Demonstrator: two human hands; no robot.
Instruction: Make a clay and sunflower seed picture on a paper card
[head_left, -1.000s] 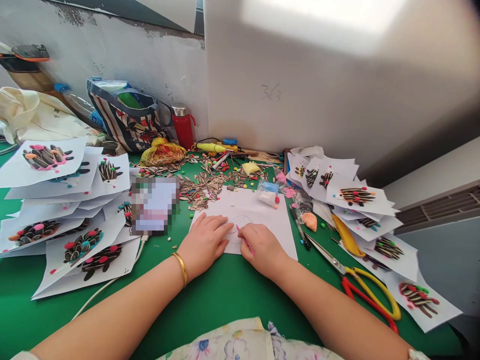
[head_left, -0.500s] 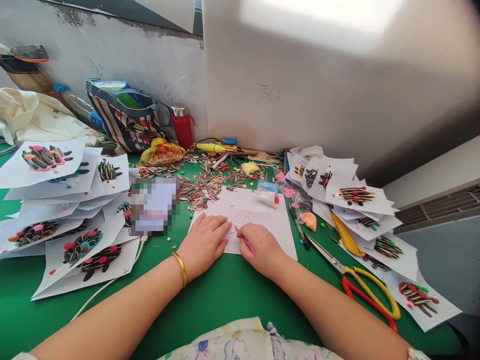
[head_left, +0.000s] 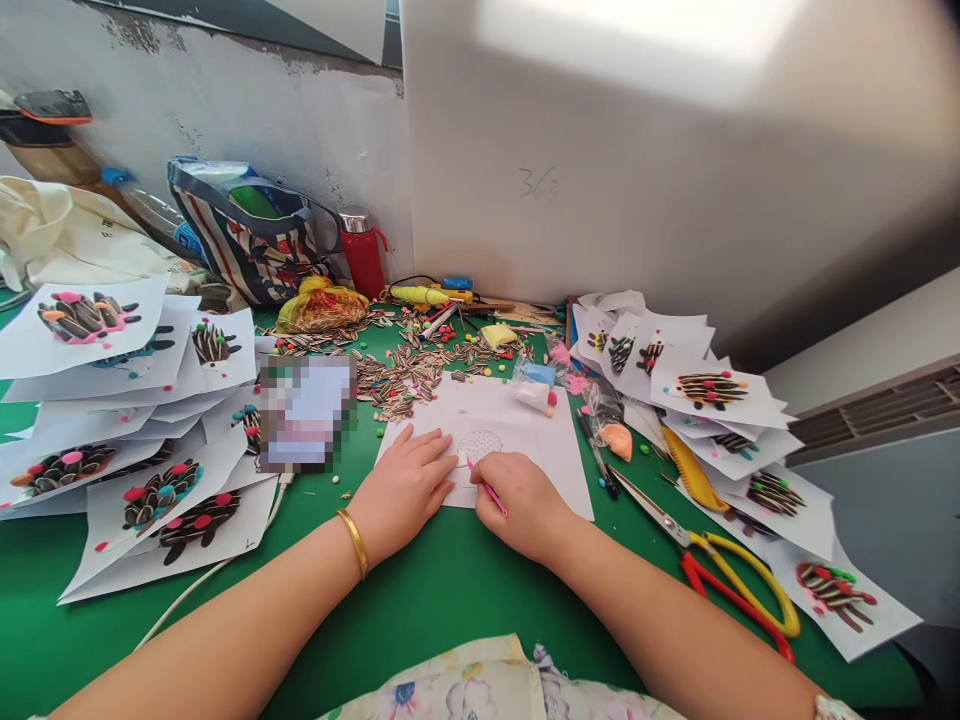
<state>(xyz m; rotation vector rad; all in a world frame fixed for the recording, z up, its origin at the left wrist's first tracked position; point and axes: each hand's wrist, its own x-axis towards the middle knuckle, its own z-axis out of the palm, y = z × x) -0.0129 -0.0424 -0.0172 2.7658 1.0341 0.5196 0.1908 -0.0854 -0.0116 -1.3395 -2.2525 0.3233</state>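
My left hand [head_left: 409, 485] lies flat on the left part of a white sheet of paper [head_left: 559, 460], fingers stretched and slightly apart, with a gold bangle at the wrist. My right hand [head_left: 529, 510] is closed around a slim pink pen [head_left: 494, 498], its tip down on the sheet between both hands. Just above the tip is a rounded drawing [head_left: 480, 443] filled with small dark marks; its lower edge runs close to my right fingers. A small plastic packet [head_left: 534, 394] rests on the sheet's upper right corner.
Sunflower seeds [head_left: 409, 370] lie scattered beyond the paper. Stacks of seed-decorated sheets stand left [head_left: 202, 400] and right [head_left: 709, 390]. Scissors [head_left: 739, 575] and a yellow cutter [head_left: 691, 470] lie right. A phone [head_left: 306, 412], red bottle [head_left: 363, 255] and striped bag [head_left: 247, 235] are left.
My right hand with the pen has shifted slightly down and right on the paper, so more of the rounded drawing shows. My left hand stays flat on the sheet.
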